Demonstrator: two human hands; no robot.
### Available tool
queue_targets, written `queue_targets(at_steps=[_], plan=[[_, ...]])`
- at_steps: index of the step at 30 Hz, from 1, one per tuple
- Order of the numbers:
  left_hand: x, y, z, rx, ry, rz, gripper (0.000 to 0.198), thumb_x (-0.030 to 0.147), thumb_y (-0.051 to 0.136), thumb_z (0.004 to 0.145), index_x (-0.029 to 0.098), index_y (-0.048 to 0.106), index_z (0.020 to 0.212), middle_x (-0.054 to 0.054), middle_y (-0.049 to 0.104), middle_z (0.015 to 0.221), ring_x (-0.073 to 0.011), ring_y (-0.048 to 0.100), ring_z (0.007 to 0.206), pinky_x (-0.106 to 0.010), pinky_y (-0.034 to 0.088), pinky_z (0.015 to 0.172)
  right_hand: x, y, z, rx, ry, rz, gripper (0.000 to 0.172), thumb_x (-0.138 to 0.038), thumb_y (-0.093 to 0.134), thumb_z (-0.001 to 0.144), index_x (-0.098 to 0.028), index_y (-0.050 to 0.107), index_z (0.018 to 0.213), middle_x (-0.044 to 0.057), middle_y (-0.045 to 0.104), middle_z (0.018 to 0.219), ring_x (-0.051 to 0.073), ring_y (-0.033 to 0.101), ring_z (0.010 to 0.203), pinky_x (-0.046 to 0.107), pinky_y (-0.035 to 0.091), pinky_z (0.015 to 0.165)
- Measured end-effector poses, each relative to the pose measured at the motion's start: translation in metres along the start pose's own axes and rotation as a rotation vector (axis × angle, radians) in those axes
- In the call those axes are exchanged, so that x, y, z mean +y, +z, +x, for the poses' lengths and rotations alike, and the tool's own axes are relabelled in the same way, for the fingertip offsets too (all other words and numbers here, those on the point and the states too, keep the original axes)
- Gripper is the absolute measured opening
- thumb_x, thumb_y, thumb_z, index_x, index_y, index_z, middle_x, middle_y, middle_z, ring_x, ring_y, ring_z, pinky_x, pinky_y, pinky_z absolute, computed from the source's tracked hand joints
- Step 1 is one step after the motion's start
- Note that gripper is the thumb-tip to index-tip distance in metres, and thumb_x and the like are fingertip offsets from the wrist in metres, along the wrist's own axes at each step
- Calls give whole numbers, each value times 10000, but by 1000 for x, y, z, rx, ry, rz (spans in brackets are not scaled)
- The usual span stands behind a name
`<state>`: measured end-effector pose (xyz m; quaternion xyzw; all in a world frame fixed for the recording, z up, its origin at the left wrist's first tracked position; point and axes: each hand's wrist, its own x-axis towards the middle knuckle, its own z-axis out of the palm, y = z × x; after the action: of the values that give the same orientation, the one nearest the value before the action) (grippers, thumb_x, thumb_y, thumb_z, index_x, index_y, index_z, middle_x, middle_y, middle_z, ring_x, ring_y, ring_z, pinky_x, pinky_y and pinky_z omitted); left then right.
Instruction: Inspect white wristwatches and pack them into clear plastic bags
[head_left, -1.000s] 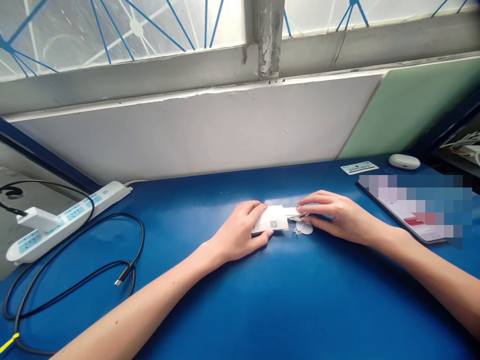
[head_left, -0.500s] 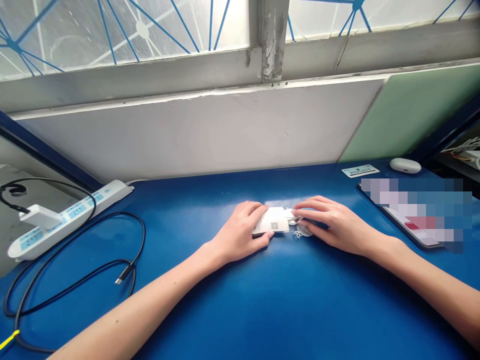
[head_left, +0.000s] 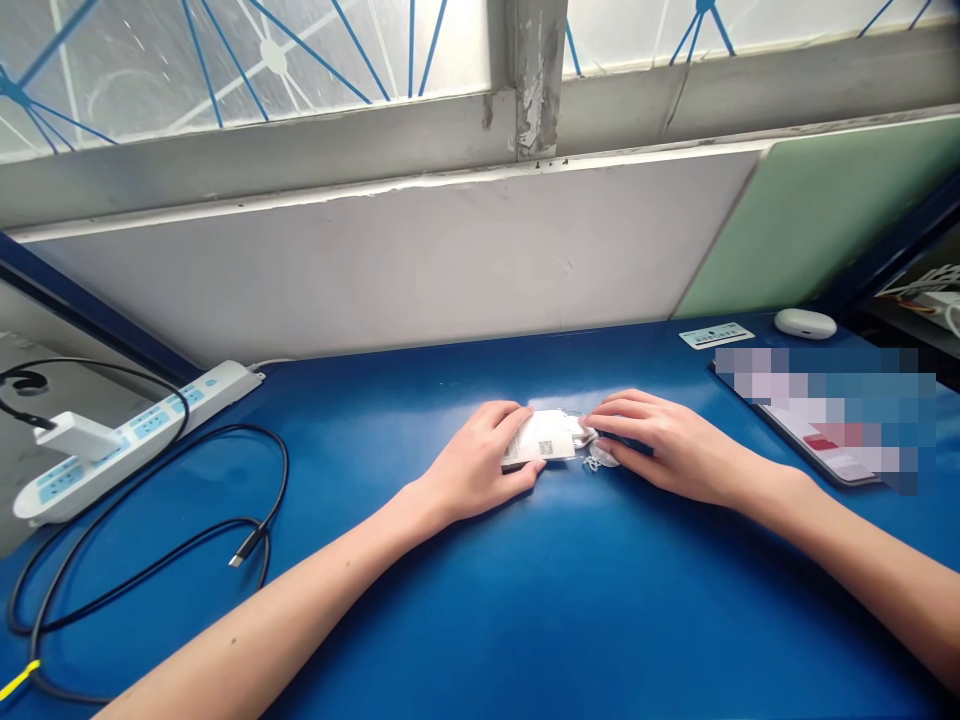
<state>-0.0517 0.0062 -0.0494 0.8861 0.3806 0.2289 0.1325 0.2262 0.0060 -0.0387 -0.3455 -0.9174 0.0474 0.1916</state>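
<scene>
A flat white packet with small print and a QR code lies on the blue table. My left hand is closed around its left part, thumb along the near edge and fingers over the far side. At the packet's right end, my right hand has its fingertips and thumb together on a small white piece, whose shape is mostly hidden. Beneath those fingers are a small white curly bit and a clear, rounded plastic part.
A white power strip with a plugged-in charger stands at the left. A black cable loops near my left forearm. At the right lie a partly pixelated tablet-like device, a printed card and a white rounded case.
Both hands stay at the packet, almost still. My right fingertips shift slightly around the white piece at its right end. The whole view has moved a little.
</scene>
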Motion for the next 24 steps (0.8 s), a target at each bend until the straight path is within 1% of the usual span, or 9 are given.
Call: queue_targets(at_steps=[5, 9, 11, 12, 14, 16, 19, 21, 24], plan=[[0, 1, 0, 0, 2, 4, 505, 342, 640, 887, 146, 526, 1338, -171, 571, 1323, -301, 562, 1225, -451, 498, 1044, -5, 0, -2, -13, 8, -19, 372, -278, 469, 997, -136, 592, 1318, 140, 690, 1246, 281, 614, 1192, 423, 551, 970], [0, 0, 0, -2, 1, 6, 504, 347, 633, 892, 155, 522, 1345, -167, 571, 1322, -302, 559, 1228, -451, 503, 1037, -2, -3, -3, 9, 27, -55, 323, -293, 457, 1003, -159, 671, 1204, 131, 704, 1233, 299, 593, 1230, 460, 534, 1004], [0, 0, -1, -7, 1, 6, 509, 344, 634, 894, 141, 519, 1347, -174, 568, 1326, -302, 556, 1229, -448, 499, 1041, -2, -4, -4, -22, 34, -43, 311, -331, 469, 1001, -181, 701, 1144, 124, 696, 1254, 308, 568, 1269, 475, 523, 1024], [0, 0, -1, -8, 0, 5, 511, 345, 636, 896, 137, 519, 1347, -177, 566, 1328, -302, 556, 1228, -446, 497, 1044, -3, -4, -4, -45, 35, -28, 319, -359, 481, 996, -185, 699, 1152, 125, 679, 1287, 312, 545, 1297, 480, 517, 1034], [-1, 0, -1, -12, -1, -3, 504, 350, 634, 905, 140, 520, 1348, -176, 559, 1336, -300, 554, 1232, -443, 492, 1050, -6, -3, -4, -89, 37, 9, 376, -415, 512, 980, -186, 663, 1237, 132, 605, 1400, 323, 479, 1367, 492, 494, 1067], [-2, 0, -1, -21, 1, -17, 494, 364, 620, 926, 150, 512, 1358, -171, 550, 1348, -298, 540, 1250, -445, 484, 1061, -11, -2, -6, -118, 46, 44, 468, -450, 537, 964, -193, 590, 1352, 137, 490, 1517, 336, 394, 1432, 511, 456, 1103], [-3, -1, -1, -57, 16, -15, 496, 380, 572, 965, 151, 478, 1395, -179, 525, 1379, -302, 499, 1294, -468, 461, 1083, -16, 1, -8, -155, 64, 94, 558, -486, 562, 944, -213, 520, 1429, 138, 347, 1607, 357, 280, 1486, 541, 404, 1134], [-2, -1, -1, -89, 18, 12, 503, 384, 535, 985, 150, 453, 1421, -187, 509, 1400, -307, 477, 1317, -483, 443, 1097, -16, 4, -9, -180, 79, 114, 595, -513, 572, 932, -225, 502, 1447, 138, 295, 1629, 370, 227, 1500, 569, 370, 1145], [0, -2, 0, -139, 12, 65, 518, 406, 483, 1010, 157, 418, 1459, -184, 472, 1468, -319, 427, 1376, -511, 389, 1136, -11, 6, -9, -206, 104, 133, 627, -538, 575, 922, -249, 482, 1470, 142, 288, 1629, 389, 208, 1500, 613, 335, 1145]])
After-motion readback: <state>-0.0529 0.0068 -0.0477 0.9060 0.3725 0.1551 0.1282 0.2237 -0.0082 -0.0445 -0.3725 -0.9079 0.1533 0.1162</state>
